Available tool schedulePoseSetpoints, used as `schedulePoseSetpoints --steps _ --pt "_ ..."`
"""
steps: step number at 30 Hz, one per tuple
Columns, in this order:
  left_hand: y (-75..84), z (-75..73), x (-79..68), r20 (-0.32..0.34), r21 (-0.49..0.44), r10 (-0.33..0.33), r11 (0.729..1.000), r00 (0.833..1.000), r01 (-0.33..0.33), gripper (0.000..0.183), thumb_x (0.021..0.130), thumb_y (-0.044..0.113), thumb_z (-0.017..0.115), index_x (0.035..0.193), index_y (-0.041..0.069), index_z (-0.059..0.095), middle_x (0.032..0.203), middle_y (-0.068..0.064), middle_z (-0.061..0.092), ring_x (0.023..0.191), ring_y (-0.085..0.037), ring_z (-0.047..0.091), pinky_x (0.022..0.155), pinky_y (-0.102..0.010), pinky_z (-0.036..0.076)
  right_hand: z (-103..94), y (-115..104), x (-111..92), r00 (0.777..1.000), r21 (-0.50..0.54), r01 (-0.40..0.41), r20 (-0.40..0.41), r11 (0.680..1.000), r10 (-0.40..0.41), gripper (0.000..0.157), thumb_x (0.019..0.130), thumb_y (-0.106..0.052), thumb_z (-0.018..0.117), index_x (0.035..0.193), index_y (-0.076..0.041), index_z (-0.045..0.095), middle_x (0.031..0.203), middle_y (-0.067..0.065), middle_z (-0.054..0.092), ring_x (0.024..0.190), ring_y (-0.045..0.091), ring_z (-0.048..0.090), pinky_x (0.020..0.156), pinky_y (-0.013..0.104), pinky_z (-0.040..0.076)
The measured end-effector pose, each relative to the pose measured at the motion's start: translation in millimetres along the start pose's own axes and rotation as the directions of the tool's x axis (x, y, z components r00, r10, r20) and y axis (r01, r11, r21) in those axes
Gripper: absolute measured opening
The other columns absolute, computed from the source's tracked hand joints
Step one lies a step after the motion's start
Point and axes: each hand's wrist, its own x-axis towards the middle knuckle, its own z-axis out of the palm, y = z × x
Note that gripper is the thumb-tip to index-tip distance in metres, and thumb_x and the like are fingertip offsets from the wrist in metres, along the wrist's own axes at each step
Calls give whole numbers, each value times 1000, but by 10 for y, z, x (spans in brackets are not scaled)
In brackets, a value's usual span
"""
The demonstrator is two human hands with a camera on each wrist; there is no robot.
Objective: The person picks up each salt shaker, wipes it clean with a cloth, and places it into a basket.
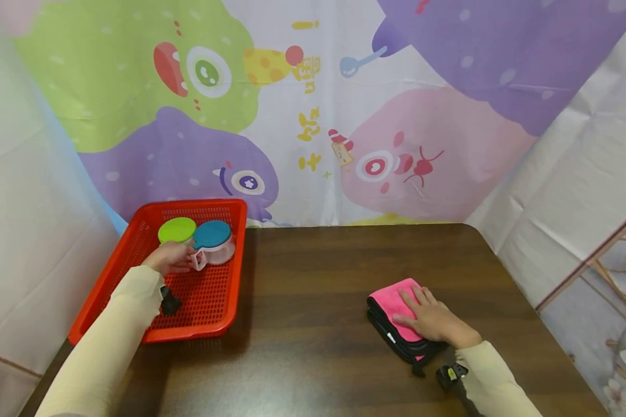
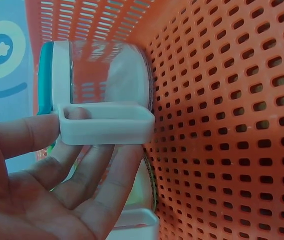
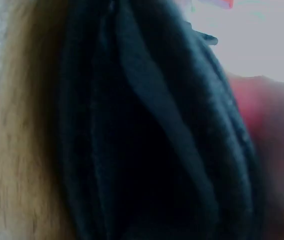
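Observation:
My left hand [image 1: 173, 258] reaches into the red plastic basket [image 1: 233, 301]. Its thumb and fingers grip the white handle of a clear seasoning jar [image 1: 220, 252] with a blue lid; the left wrist view shows the jar's handle [image 2: 106, 132] between them. Touching distance away stands a second jar with a green lid [image 1: 177, 229], partly hidden by the hand. On the table's right side my right hand [image 1: 433, 317] rests with spread fingers on a folded pink cloth with black edging [image 1: 396, 298]. In the right wrist view the cloth's dark folded layers [image 3: 157, 120] are close and blurred.
The basket stands at the left of the brown wooden table [image 1: 302, 313], its mesh floor [image 1: 198, 298] showing in front of the jars. A printed cartoon curtain [image 1: 313, 197] hangs along the back edge, with pale sheets at both sides.

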Motion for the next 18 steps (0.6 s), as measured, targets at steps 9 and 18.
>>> schedulePoseSetpoints --steps 9,18 --pt "0 20 4 2 6 -1 1000 1000 1 37 100 18 39 123 -10 46 95 -4 57 88 -14 62 99 -40 51 -15 -32 -45 983 -61 71 -164 996 -80 39 93 -23 59 126 -2 63 135 30 52 126 47 49 105 57 39" --pt "-8 25 50 -19 -4 -5 1000 1000 5 41 101 22 38 128 -9 45 106 -9 55 96 -20 61 99 -40 51 51 -89 -151 985 -179 150 -62 972 -163 52 94 -26 57 138 1 49 141 35 43 132 47 43 104 55 41"
